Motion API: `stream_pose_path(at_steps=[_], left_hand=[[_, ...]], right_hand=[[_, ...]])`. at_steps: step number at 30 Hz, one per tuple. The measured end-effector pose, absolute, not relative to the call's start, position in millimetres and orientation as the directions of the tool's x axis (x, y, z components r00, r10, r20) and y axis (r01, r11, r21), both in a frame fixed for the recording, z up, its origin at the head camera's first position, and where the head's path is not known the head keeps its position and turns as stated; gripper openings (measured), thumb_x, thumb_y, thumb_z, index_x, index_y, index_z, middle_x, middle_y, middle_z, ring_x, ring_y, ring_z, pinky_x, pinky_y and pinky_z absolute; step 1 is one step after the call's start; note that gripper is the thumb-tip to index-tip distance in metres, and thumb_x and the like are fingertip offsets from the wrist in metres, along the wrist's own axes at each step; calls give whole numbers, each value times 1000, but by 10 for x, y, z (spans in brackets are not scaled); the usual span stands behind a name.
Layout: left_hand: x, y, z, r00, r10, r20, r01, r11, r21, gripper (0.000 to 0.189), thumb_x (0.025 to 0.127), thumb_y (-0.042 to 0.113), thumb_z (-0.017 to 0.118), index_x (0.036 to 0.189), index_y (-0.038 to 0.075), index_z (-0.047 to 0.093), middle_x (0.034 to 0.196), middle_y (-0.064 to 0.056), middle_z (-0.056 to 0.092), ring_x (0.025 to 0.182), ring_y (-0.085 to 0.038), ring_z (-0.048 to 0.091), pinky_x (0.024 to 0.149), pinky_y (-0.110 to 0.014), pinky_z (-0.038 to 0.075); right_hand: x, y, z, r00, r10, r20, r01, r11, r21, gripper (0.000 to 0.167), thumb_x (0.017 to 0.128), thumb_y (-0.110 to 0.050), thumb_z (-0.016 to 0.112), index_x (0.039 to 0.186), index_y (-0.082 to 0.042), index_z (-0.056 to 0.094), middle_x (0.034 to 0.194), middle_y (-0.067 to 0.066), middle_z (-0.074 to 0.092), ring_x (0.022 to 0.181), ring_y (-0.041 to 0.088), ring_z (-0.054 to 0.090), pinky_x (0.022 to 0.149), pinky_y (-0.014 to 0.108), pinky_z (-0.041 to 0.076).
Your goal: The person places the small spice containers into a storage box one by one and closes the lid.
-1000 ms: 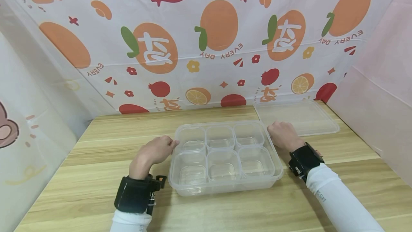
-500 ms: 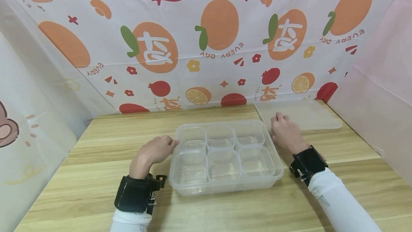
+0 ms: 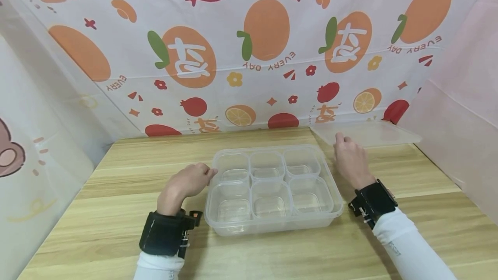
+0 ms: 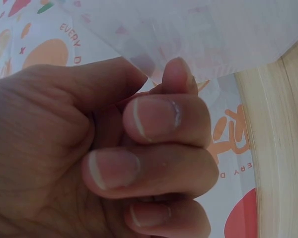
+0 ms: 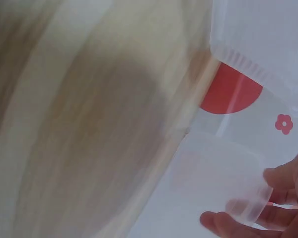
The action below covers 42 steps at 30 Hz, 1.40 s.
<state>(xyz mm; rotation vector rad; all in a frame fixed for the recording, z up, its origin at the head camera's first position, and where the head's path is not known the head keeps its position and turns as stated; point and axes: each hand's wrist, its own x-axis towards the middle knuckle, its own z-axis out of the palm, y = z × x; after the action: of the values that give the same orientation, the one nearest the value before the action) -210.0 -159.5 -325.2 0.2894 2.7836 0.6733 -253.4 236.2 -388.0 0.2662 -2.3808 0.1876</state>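
Observation:
A clear plastic container (image 3: 272, 224) sits on the table, with several small open boxes (image 3: 270, 200) in two rows inside it. My left hand (image 3: 188, 182) pinches its left rim between thumb and index finger, the other fingers curled, as the left wrist view (image 4: 154, 148) shows. On the right, my right hand (image 3: 351, 161) grips the near left edge of a flat translucent lid (image 3: 373, 134). The lid's near side is tilted up off the table. In the right wrist view, thumb and fingers lie on either side of the lid (image 5: 218, 168).
The wooden table (image 3: 116, 193) ends at a fruit-printed cloth (image 3: 268, 94) behind. A pale pink cloth wall (image 3: 459, 120) stands on the right, a cream cloth (image 3: 46, 133) on the left. Each wrist wears a black strap (image 3: 161, 233).
The right hand has moved up and slightly right, taking hold of the lid and raising its near edge from the table. The left hand and the container have stayed in place.

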Motion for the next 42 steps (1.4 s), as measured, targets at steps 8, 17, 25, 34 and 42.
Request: stream_pose_path(at_steps=[8,17,25,34,42], left_hand=[[-2109,-1592,-3254,-945,253,-205,133,874,468,32,104,21,45,88,1,63,67,-2,37,61,-18,37,57,-31,31],[-2110,-1596,-3261,-946,250,-204,129,872,472,32,104,21,45,87,1,63,67,-2,37,61,-18,36,57,-31,30],[-2107,-1590,-3260,-947,240,-214,119,879,462,32,104,22,45,89,0,63,69,-4,41,64,-19,40,58,-32,32],[-2107,-1582,-3241,-946,244,-212,124,879,460,31,103,22,46,98,-2,66,70,-4,43,65,-19,42,58,-32,34],[-2101,-1587,-3244,-944,248,-217,126,881,457,33,104,24,45,97,-1,65,70,-4,42,65,-19,42,59,-32,34]], right_hand=[[-2546,2388,-3878,-683,-184,707,-264,964,-4,9,77,11,55,85,9,52,68,26,58,53,45,58,46,52,46],[-2580,2413,-3909,-591,-236,771,-206,969,138,5,77,11,54,77,6,54,70,21,57,46,36,52,36,46,39],[-2607,2478,-3839,-499,-267,825,-213,960,181,13,76,13,44,79,3,53,71,21,54,40,31,44,33,43,33],[-2455,2629,-3418,-383,-145,912,-222,973,61,11,84,9,50,78,1,53,72,20,53,45,37,43,36,44,30],[-2281,2719,-3126,-313,110,943,-266,944,-198,22,94,-5,58,80,11,52,67,29,54,51,46,50,46,48,30]])
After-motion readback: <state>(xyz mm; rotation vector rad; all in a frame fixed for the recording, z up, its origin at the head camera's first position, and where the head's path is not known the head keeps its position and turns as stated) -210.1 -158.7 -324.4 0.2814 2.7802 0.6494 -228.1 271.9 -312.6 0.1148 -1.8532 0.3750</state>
